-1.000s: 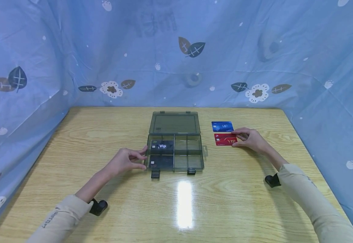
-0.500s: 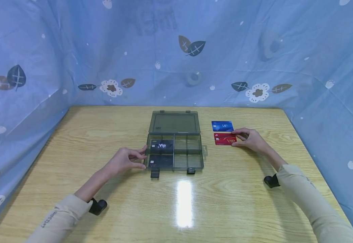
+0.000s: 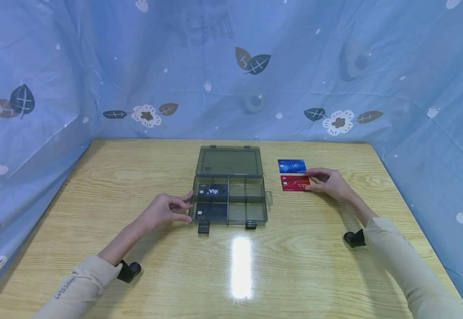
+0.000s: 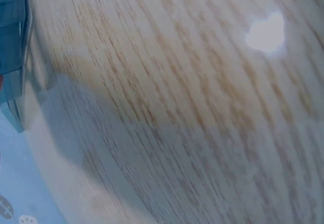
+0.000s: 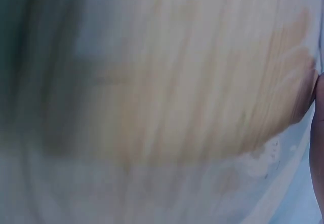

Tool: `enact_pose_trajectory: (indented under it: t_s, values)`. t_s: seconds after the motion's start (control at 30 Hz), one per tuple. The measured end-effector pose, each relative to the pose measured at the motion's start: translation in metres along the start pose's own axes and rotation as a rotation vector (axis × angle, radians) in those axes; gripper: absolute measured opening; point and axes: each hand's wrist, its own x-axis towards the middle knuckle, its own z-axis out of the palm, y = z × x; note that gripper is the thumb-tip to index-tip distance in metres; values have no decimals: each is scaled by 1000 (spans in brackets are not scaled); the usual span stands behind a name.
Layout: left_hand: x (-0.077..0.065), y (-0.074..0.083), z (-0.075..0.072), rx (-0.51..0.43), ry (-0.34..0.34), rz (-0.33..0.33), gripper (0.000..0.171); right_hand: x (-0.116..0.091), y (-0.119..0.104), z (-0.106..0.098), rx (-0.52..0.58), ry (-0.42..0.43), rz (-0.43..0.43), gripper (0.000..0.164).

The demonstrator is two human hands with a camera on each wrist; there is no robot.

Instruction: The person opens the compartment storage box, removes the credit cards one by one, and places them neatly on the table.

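In the head view a see-through dark plastic compartment box [image 3: 248, 212] lies on the table with its lid [image 3: 229, 161] folded back. Its left compartments hold two dark cards, an upper VIP card [image 3: 201, 188] and a lower one [image 3: 215, 212]. My left hand [image 3: 161, 212] touches the box's left side, fingers and thumb spread along the wall. To the right of the box, my right hand [image 3: 331, 184] pinches the right end of a red VIP card [image 3: 291, 184] between thumb and fingers. Just behind it lies a blue VIP card [image 3: 291, 166]. The left wrist view catches only the box's edge [image 4: 12, 41].
A wood-grain table [image 3: 136, 164] carries everything. Blue patterned cloth [image 3: 215, 79] hangs behind it and along both sides. Two black latches [image 3: 203, 228] stick out from the box's front, and a hanging tab [image 3: 269, 198] from its right side.
My right wrist has shifted very slightly to the left, while its fingers stay at the red card's end. The left hand, box and other cards have not visibly moved.
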Motion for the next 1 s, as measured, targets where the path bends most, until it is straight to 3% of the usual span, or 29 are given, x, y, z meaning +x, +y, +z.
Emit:
enact_pose_trajectory:
  t_s: [0.1, 0.2, 0.37, 0.53, 1.0]
  values:
    - [0, 1, 0, 3, -2, 2, 26, -6, 2, -2, 150, 50, -42, 54]
    - [0, 1, 0, -1, -4, 4, 26, -13, 1, -6, 227, 88, -90, 52]
    - [-1, 0, -1, -29, -8, -1, 26, -22, -4, -13, 236, 105, -125, 48]
    - [0, -3, -1, -23, -11, 4, 26, -30, -13, -13, 229, 105, -78, 47]
    - [0, -2, -2, -20, -14, 22, 26, -55, -53, 26, 341, 18, -62, 46]
